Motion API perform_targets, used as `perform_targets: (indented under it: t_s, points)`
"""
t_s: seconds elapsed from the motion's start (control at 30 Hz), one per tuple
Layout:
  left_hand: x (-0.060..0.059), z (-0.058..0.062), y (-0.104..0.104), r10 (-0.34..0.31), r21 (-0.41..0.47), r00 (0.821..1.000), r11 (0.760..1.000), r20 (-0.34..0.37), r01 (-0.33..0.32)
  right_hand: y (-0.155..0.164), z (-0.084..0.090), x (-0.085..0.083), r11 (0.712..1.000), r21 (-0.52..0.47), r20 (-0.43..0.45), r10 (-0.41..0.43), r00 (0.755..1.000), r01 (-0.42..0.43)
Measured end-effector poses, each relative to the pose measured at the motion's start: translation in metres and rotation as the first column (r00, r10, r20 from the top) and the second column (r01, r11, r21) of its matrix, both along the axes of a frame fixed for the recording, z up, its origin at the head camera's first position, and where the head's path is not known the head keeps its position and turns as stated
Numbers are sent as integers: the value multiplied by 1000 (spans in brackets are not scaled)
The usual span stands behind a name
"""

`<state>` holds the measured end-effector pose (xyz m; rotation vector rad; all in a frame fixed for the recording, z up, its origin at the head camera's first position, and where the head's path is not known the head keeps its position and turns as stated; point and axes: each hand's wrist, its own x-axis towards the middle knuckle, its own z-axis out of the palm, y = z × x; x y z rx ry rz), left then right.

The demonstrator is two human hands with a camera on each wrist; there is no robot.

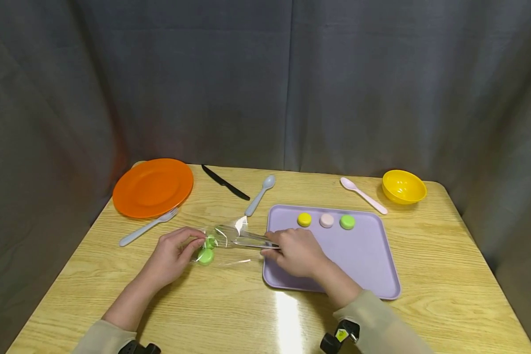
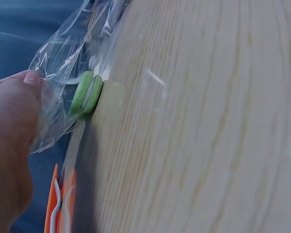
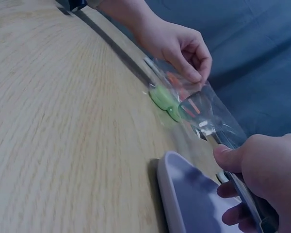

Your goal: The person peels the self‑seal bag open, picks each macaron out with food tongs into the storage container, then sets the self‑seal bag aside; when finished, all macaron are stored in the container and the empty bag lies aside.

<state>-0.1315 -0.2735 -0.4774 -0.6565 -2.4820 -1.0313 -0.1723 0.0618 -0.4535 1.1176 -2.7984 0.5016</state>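
Observation:
My left hand [image 1: 175,253] pinches the closed end of a clear plastic bag [image 1: 227,239] between thumb and fingertips. Two green macarons [image 1: 205,256] lie inside the bag, close to those fingertips. My right hand [image 1: 298,251] grips metal tongs [image 1: 254,241] over the left edge of the lilac tray [image 1: 336,268]. The tips of the tongs reach left into the bag, beside the macarons. In the left wrist view one green macaron [image 2: 86,94] shows through the film near the tabletop. Both hands, the bag and the tongs appear in the right wrist view.
A yellow [image 1: 304,219], a pale pink [image 1: 326,220] and a green macaron [image 1: 347,221] stand along the tray's far side. Around lie an orange plate [image 1: 152,189], grey fork [image 1: 148,227], black knife [image 1: 225,183], grey spoon [image 1: 259,195], pink spoon [image 1: 363,194] and yellow bowl [image 1: 404,187].

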Motion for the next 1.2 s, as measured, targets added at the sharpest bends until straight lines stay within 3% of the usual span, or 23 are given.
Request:
perform_targets:
  t_s: [0.37,0.67,0.93,1.2]
  points:
    - [-6,-3,6,-49,108,994,992,-101,60,-16,-3,0,1000,-9,52,5,999,-5]
    - [-7,-6,11,-57,145,994,987,-94,70,-27,0,1,996,84,-20,18,1000,-16]
    - [-7,-7,7,-40,111,998,993,-43,45,-24,-1,2,997,73,-43,24,999,-21]
    - [-4,-4,3,-39,108,998,993,-40,43,-6,3,3,998,60,-54,24,998,-21]
